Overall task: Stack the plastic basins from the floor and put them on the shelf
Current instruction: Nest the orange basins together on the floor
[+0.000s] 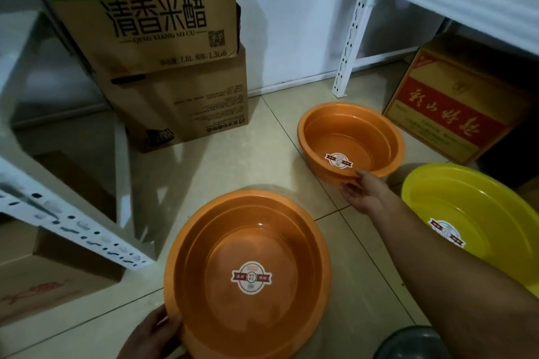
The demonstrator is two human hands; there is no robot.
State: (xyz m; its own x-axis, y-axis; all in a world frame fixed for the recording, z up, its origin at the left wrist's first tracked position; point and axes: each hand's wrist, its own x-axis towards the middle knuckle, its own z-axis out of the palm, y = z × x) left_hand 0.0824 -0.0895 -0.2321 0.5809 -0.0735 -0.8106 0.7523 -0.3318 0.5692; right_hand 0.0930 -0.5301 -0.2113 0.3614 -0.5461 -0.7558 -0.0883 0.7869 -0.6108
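Two nested orange basins (248,271) rest on the tiled floor in front of me, a round label in the inner one. My left hand (153,335) grips their near-left rim. A smaller orange basin (350,137) stands further back to the right, also labelled inside. My right hand (363,191) reaches out and holds its near rim, thumb over the edge. A large yellow basin (478,221) lies at the right, partly behind my right forearm. The white shelf (455,0) runs along the upper right.
Two stacked cardboard boxes (175,67) stand against the wall at the back left. A red-and-yellow box (455,111) sits under the right shelf. A white slotted shelf post (73,227) crosses the left, another (354,29) stands behind the small basin. A dark round object (414,344) is at the bottom right.
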